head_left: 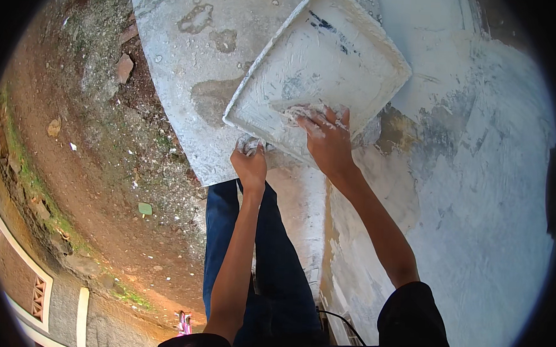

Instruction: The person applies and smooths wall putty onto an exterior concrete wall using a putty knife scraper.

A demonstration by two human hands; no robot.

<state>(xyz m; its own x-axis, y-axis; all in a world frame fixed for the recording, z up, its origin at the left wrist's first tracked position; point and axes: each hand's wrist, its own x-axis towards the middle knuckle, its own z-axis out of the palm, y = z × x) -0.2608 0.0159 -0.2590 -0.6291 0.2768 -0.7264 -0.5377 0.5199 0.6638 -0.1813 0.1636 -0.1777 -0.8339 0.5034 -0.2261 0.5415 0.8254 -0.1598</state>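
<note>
A shallow rectangular tray (331, 59) coated in white paste lies tilted on the pale slab, with dark streaks on its bottom near the far end. My right hand (330, 141) reaches into its near part, fingers bent and smeared with white. Under those fingers is a paste-covered lump (295, 113) whose kind I cannot make out. My left hand (249, 166) is closed just outside the tray's near left edge, its fingertips also whitened. Whether it grips something there is hidden.
The pale slab (190, 66) has damp patches and ends in a sharp edge on the left. Beyond lies dirt ground (107, 149) with stones and a green leaf (144, 208). A white-smeared wall (473, 198) rises at the right. My trousered legs (275, 253) are below.
</note>
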